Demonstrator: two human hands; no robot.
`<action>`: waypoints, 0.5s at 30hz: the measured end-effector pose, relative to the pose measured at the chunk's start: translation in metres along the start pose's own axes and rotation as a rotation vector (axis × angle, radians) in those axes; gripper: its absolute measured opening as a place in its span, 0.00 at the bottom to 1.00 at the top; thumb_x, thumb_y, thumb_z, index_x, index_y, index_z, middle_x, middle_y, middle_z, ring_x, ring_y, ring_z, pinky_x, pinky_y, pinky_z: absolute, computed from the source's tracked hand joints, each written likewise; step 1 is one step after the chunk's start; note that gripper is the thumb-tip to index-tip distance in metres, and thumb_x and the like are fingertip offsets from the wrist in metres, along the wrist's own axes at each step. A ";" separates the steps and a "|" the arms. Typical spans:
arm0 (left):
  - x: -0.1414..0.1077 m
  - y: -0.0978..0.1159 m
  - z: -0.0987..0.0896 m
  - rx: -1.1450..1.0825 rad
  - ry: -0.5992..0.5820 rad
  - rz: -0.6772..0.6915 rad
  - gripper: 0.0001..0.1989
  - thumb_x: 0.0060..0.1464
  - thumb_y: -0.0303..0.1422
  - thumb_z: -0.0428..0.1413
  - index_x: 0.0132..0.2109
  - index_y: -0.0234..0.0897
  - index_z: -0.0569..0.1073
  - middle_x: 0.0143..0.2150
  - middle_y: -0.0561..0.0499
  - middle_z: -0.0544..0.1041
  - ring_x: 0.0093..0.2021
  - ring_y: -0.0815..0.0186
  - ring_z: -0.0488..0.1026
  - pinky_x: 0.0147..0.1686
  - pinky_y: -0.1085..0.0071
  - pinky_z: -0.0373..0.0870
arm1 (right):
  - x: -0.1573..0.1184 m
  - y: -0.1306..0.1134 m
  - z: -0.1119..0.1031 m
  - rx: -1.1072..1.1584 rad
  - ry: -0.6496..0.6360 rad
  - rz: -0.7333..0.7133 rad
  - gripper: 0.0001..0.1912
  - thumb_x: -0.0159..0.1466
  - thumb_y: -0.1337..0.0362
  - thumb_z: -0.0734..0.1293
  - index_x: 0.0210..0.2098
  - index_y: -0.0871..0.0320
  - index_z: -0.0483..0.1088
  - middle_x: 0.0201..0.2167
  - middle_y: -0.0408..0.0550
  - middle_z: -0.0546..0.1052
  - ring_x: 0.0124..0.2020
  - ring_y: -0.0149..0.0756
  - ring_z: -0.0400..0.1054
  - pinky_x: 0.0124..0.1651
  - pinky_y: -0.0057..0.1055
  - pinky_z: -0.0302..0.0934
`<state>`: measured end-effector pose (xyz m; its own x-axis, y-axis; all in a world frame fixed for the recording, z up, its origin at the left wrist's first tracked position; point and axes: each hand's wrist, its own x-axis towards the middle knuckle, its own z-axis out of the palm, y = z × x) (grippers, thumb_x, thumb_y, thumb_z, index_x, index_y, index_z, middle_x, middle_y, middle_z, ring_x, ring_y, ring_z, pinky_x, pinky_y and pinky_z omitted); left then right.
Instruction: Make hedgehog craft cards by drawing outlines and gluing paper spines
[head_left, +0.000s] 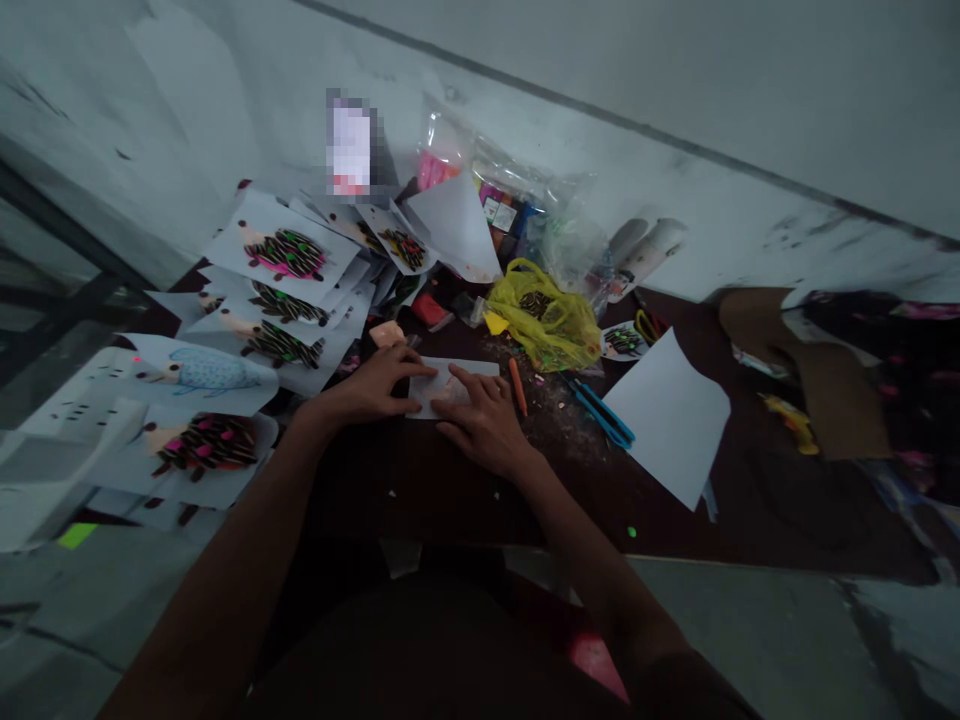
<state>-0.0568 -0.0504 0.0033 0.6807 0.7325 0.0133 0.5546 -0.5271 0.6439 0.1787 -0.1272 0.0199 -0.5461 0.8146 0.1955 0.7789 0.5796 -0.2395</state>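
A small sheet of white paper (pixel 421 402) lies on the dark table between my hands. At its left edge, my left hand (pixel 375 382) rests with the fingers apart, thumb and fingertips touching the sheet. My right hand (pixel 486 420) lies over the sheet's right part, its fingers stretched out and pressing down. A thin pale pink piece (pixel 452 386), perhaps clay, shows partly under those fingertips. Just beyond my left fingers sits a pale peach lump (pixel 386 333). An orange stick-like tool (pixel 518 386) is to the right of my right hand.
Paper sheets with hedgehog pictures (pixel 285 255) are piled at left. Behind are a yellow plastic bag (pixel 551 315), a red block (pixel 431 311) and clear bags (pixel 517 165). Blue scissors (pixel 606 415) and a white sheet (pixel 671 420) lie right; brown cardboard (pixel 844 400) is farther right.
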 end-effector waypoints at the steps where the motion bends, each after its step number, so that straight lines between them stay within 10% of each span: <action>1: 0.000 0.000 0.000 0.000 0.007 0.003 0.27 0.51 0.41 0.61 0.59 0.40 0.74 0.55 0.42 0.68 0.57 0.51 0.66 0.59 0.54 0.62 | 0.001 -0.001 0.001 -0.005 -0.008 0.002 0.16 0.68 0.52 0.65 0.52 0.47 0.76 0.68 0.52 0.62 0.62 0.50 0.58 0.61 0.51 0.50; 15: -0.006 0.014 -0.014 -0.033 0.104 -0.127 0.22 0.58 0.35 0.50 0.57 0.35 0.74 0.52 0.44 0.78 0.52 0.56 0.74 0.56 0.58 0.68 | -0.001 0.032 0.008 0.118 0.478 0.237 0.10 0.65 0.69 0.62 0.38 0.57 0.76 0.49 0.55 0.75 0.50 0.43 0.68 0.58 0.46 0.56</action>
<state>-0.0596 -0.0561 0.0233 0.5514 0.8342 0.0081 0.6161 -0.4137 0.6703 0.2016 -0.1096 0.0049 -0.1368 0.8386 0.5272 0.8089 0.4018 -0.4293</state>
